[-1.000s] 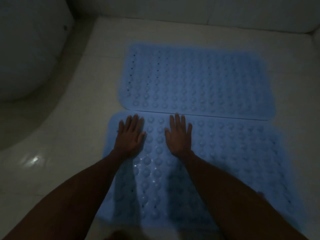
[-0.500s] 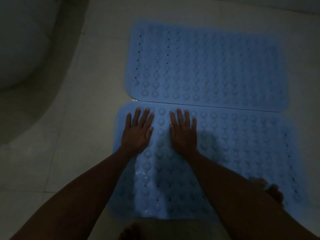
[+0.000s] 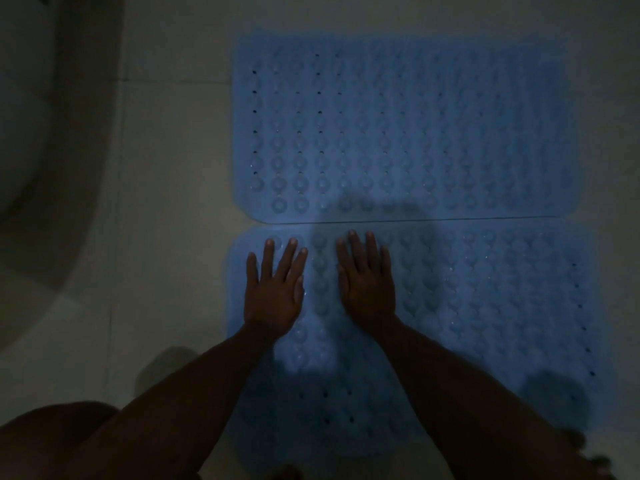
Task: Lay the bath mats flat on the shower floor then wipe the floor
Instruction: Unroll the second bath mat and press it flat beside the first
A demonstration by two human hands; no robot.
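Two blue bath mats with round bumps and small holes lie side by side on the pale tiled floor (image 3: 166, 209). The far mat (image 3: 408, 129) lies flat, and its near edge meets the far edge of the near mat (image 3: 491, 306). My left hand (image 3: 275, 289) rests palm down on the near mat's left end, fingers spread. My right hand (image 3: 369, 282) lies palm down just to its right, fingers together, close to the seam. Neither hand holds anything. The light is dim.
A curved white fixture (image 3: 24, 98) with a dark shadowed base fills the left edge. My knee (image 3: 52, 441) shows at the bottom left and my toes (image 3: 585, 448) at the bottom right on the near mat's edge.
The camera has moved in closer over the mats. Both hands stay pressed flat on the near mat, in nearly the same spots. The back wall has dropped out of view.
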